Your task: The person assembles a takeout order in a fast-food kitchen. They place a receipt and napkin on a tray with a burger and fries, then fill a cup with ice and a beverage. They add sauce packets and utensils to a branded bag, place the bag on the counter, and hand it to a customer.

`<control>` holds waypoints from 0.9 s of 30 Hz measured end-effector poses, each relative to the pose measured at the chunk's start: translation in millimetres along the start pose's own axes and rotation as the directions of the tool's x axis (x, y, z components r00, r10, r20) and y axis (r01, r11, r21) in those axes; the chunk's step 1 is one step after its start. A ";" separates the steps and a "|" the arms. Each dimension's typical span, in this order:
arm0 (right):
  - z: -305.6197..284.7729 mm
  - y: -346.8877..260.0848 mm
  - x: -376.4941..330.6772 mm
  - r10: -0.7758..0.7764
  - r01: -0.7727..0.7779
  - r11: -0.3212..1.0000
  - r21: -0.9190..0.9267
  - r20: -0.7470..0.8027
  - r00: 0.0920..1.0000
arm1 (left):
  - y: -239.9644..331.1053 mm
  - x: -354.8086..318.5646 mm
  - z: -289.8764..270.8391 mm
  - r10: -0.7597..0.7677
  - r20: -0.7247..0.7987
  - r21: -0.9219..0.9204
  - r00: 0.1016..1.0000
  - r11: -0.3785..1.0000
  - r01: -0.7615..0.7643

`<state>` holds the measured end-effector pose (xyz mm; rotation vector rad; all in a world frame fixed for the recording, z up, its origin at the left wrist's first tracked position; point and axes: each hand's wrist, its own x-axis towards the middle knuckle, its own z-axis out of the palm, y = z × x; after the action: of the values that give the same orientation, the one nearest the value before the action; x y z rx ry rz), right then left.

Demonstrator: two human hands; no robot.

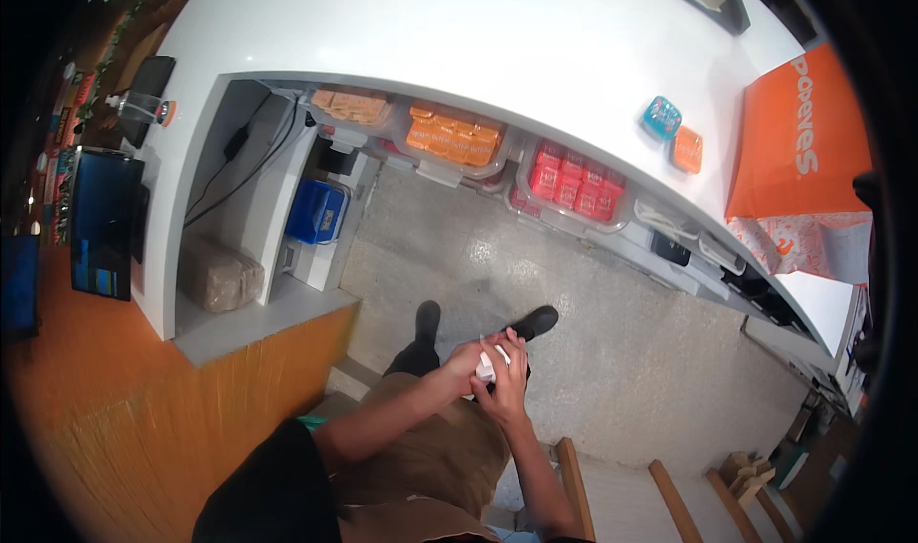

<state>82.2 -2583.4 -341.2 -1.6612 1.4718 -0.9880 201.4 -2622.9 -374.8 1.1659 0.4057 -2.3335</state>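
Right hand [505, 382]: lower centre of the frame, fingers curled around a small white object [491, 361], pinching it from the right.
Left hand [463, 366]: just left of it, touching the same white object and closed on its near end; both hands meet over the person's lap.
White object: small and pale, perhaps folded paper or a packet; too small to tell which. It sits between the two hands, above the brown trousers [435, 457].
Step in hand: judged as working the object with both hands, folding or opening it.
Next move calls for: a steady pinch from one hand while the other works the free edge.
Long axis: seems to run from lower left to upper right, the free tip pointing toward the black shoe [534, 322]; uncertain at this size.
Surroundings: grey floor [612, 333] beneath; white counter [497, 36] across the top; orange sauce packets [453, 134] and red packets [570, 177] in clear bins below it; orange paper bag [801, 141] upper right.
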 end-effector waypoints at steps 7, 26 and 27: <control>123.1 39.1 51.7 0.090 -0.088 0.996 -0.025 0.104 0.990 | 96.4 15.3 -92.4 0.308 -0.098 0.156 0.946 0.944 -0.292; 263.4 178.1 243.4 -0.190 0.209 0.855 -0.474 0.088 0.978 | 8.6 -58.8 -350.2 0.723 -0.017 0.828 0.691 0.397 -0.395; 288.8 178.7 277.3 -0.186 0.201 0.873 -0.445 0.077 0.979 | 2.4 -60.5 -353.4 0.740 0.100 0.891 0.665 0.231 -0.390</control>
<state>273.0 -2874.9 -607.4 -2.1825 1.6232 -0.7484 466.4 -2441.7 -534.4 1.7706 -1.1525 -1.5171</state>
